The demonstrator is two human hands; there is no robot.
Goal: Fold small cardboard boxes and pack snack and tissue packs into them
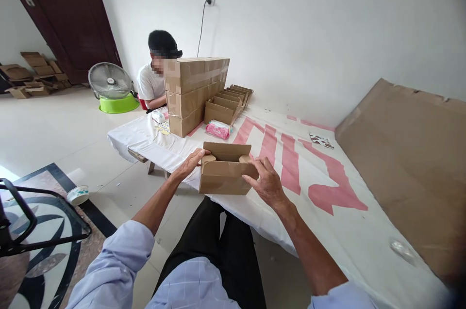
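Observation:
A small brown cardboard box [224, 178] with its top flaps up sits at the near edge of the cloth-covered table, in front of my lap. My left hand [190, 162] grips its left side, the fingertips at the upper left corner and flap. On the other side, my right hand [267, 179] holds the right end, thumb against the front face and fingers over the top edge. Inner side flaps show at both ends of the opening. The inside bottom of the box is hidden.
Closed boxes [185, 100] are stacked at the table's far left, beside a row of open boxes [222, 107] and a pink packet [218, 129]. A person [153, 81] sits behind the stack. A large cardboard sheet [407, 154] leans at right; a fan [111, 81] stands left.

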